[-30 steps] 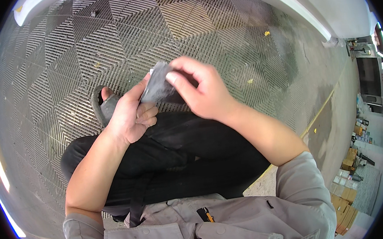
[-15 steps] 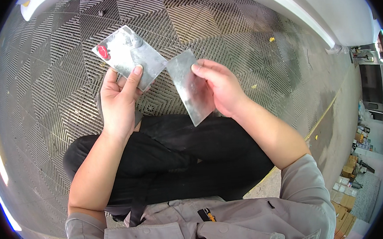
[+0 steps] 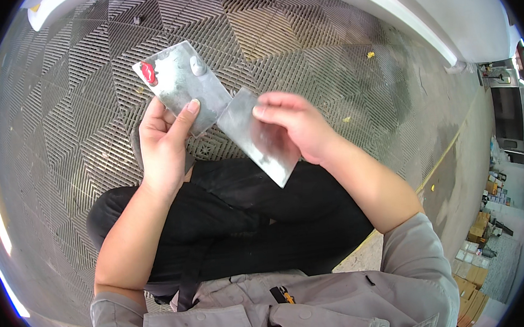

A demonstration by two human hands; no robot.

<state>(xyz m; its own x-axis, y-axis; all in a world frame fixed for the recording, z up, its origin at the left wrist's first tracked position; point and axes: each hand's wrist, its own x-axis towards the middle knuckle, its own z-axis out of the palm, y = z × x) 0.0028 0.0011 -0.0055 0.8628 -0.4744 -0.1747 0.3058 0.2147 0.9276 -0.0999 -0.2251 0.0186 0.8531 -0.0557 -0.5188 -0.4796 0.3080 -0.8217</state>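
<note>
My left hand [image 3: 166,137] grips a thin rectangular metal spreader [image 3: 178,87], thumb on top and fingers beneath. On that plate sit a blob of red paste [image 3: 148,73] near its far left corner and a pale grey dab of putty [image 3: 197,65] near its far right edge. My right hand [image 3: 296,124] is closed on a second metal spreader [image 3: 254,133], tilted, its shiny face reflecting. The far end of this second spreader is at the right edge of the first; whether they touch I cannot tell. The fingers under both plates are partly hidden.
Below the hands are my crossed legs in black trousers [image 3: 247,219]. Ribbed grey floor tiles [image 3: 76,116] surround me. A white curved panel [image 3: 398,20] runs along the far right. Cardboard boxes [image 3: 470,276] and other goods stand at the right rim.
Both spreaders have come slightly nearer to me. The right one has turned and shifted left, its lower end swinging right. The left one has tilted a little, so the pale dab shows more clearly.
</note>
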